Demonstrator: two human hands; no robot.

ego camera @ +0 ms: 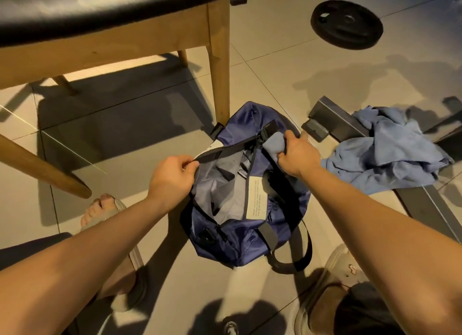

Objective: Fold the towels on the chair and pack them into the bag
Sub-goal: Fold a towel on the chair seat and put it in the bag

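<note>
Pinching the rim of the open navy bag [240,244], the left grip [172,174] holds it apart on the floor [262,59]. The right grip [298,157] is clamped on a rolled blue towel [273,144] at the bag's far end. A crumpled towel [390,154] lies right of the bag, a chair leg [220,72] just beyond it.
</note>
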